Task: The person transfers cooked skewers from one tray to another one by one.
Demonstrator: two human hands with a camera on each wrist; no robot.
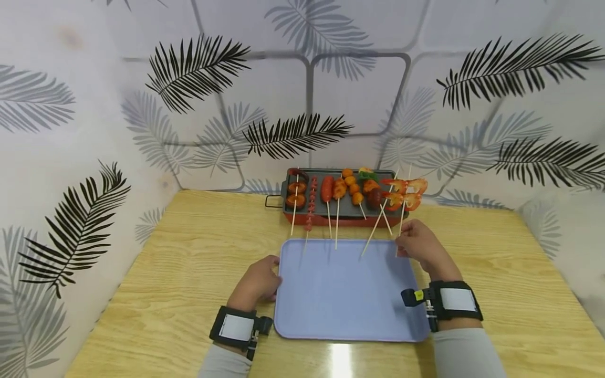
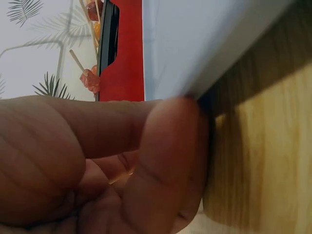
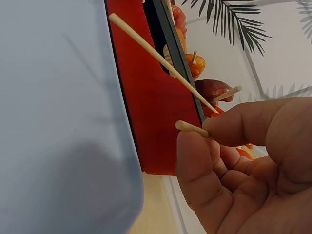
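Observation:
My right hand [image 1: 423, 247] pinches the lower end of a wooden skewer between thumb and fingertips; the stick end [image 3: 192, 127] pokes out past the thumb. Orange-red shrimp [image 1: 412, 201] are threaded on that skewer, over the right end of the grill [image 1: 347, 221]. A second shrimp skewer [image 1: 394, 201] lies right beside it, its bare stick slanting down over the tray's far rim. At its left edge, the pale blue tray [image 1: 345, 294] is gripped by my left hand [image 1: 259, 281], the thumb [image 2: 168, 141] against the rim.
Several other skewers lie across the grill: brown round slices [image 1: 296, 200], small red pieces [image 1: 312, 202], a red sausage [image 1: 327, 189], and orange balls [image 1: 354, 190]. A wire handle [image 1: 273, 201] juts from the grill's left end. Behind the wooden table [image 1: 208, 236] hangs a leaf-patterned backdrop [image 1: 264, 68].

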